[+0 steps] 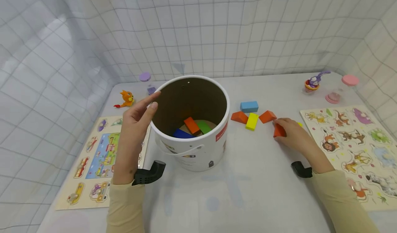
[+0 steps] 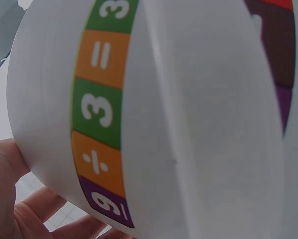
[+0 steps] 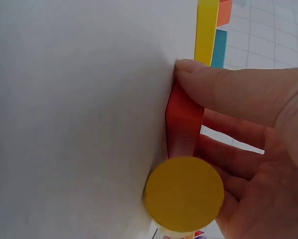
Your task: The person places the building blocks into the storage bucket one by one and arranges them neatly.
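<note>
A white bucket [image 1: 198, 157] stands on the table with a blue block [image 1: 182, 133], a red block [image 1: 192, 125] and a green block [image 1: 204, 127] inside. My left hand [image 1: 136, 126] touches its left rim, thumb and fingers extended; in the left wrist view the fingers [image 2: 42, 203] lie along the bucket's printed side. On the table to the right, my right hand [image 1: 294, 136] pinches another red block [image 3: 183, 117] between thumb and fingers. A yellow cylinder [image 3: 183, 194] is close beside that block, mostly hidden by the hand in the head view.
Between bucket and right hand lie a light blue block [image 1: 249, 106], a yellow block [image 1: 252, 121] and two red wedges [image 1: 239, 117]. Wooden puzzle boards [image 1: 335, 117] lie at both sides. Small toys, an orange figure [image 1: 126, 98] and a purple one [image 1: 314, 81], stand at the back.
</note>
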The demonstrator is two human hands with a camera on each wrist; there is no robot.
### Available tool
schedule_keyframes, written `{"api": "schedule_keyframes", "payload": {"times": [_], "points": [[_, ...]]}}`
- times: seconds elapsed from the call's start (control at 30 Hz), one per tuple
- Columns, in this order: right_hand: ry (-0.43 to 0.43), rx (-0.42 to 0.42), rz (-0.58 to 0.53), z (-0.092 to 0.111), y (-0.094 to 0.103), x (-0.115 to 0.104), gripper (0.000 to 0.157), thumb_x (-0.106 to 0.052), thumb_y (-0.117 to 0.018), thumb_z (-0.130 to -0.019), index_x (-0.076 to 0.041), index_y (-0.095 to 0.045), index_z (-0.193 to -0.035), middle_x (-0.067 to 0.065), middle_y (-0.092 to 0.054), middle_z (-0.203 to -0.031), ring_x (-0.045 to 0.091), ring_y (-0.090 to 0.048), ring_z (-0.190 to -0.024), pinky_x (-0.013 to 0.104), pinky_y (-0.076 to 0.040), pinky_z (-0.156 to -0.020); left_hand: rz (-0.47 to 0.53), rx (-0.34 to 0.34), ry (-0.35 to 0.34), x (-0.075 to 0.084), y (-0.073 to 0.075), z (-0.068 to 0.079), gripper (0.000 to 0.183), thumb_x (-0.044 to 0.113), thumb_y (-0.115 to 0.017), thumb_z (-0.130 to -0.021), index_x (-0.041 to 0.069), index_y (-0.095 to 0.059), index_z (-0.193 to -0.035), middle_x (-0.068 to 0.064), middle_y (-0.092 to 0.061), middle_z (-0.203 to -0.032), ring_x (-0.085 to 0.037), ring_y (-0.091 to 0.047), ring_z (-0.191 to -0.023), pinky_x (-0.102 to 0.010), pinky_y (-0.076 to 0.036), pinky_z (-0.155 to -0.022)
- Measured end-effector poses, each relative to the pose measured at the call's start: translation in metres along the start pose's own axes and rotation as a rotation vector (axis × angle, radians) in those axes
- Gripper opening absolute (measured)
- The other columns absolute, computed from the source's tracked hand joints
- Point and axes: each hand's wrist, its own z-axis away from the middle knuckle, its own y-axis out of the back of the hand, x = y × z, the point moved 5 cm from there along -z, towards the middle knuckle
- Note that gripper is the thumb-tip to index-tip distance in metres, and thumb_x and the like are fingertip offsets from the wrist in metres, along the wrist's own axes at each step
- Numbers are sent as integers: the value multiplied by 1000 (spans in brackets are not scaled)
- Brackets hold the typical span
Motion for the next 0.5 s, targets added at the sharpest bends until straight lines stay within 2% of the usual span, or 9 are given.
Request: {"api": "schedule_keyframes", "payload": {"times": [0.23, 0.5], "points": [[51, -8, -44, -1, -2, -3, 57, -18, -66, -80, -1, -43, -129, 27, -38, -127, 40, -36, -111, 57, -30, -93, -4, 4, 5, -1, 0, 0, 37, 28, -51, -90, 17, -52, -126, -6, -47, -129, -23, -40, -118, -33, -38, -95], [127, -65, -234, 2, -3, -11, 54, -19, -65, -81, -6, -44, -129, 20, -39, -131, 38, -37, -117, 53, -33, -94, -20, 6, 18, -1, 1, 0, 38, 30, -51, -90, 19, -52, -126, -5, -46, -130, -23, -40, -119, -36, -37, -96]]}}
